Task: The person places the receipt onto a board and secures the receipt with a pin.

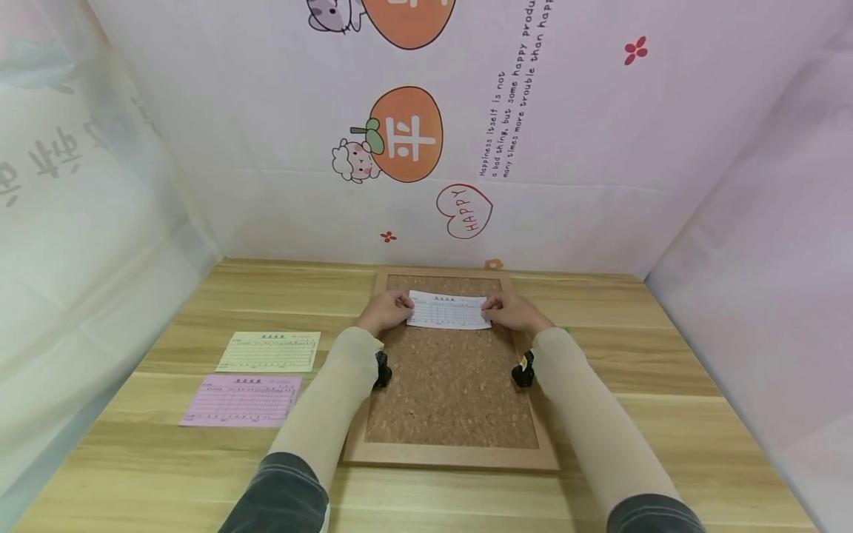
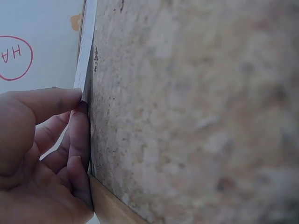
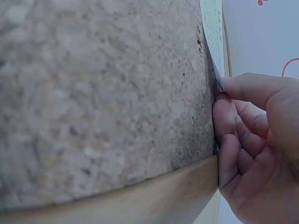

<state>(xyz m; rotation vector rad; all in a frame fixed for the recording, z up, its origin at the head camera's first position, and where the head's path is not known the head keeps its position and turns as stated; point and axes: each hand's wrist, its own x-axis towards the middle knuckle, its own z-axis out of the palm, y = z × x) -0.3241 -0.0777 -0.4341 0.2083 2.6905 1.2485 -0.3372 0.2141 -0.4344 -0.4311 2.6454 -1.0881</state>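
A white printed form slip [image 1: 448, 311] spans the upper part of a wood-framed cork board [image 1: 453, 392]. My left hand [image 1: 389, 309] pinches the slip's left end between thumb and fingers. At the opposite end my right hand [image 1: 514, 312] pinches it the same way. In the left wrist view the left hand [image 2: 46, 144] has its thumb on the paper's edge, close over the cork. The right wrist view shows the right hand [image 3: 257, 135] with its fingers against the board and the paper [image 3: 213, 42] slightly curved.
Left of the board, a yellow form slip [image 1: 269, 352] lies above a pink form slip [image 1: 243, 400] on the wooden table [image 1: 666, 444]. Behind stands a white printed curtain [image 1: 566, 215]. A small green thing, mostly hidden, shows beside the right wrist.
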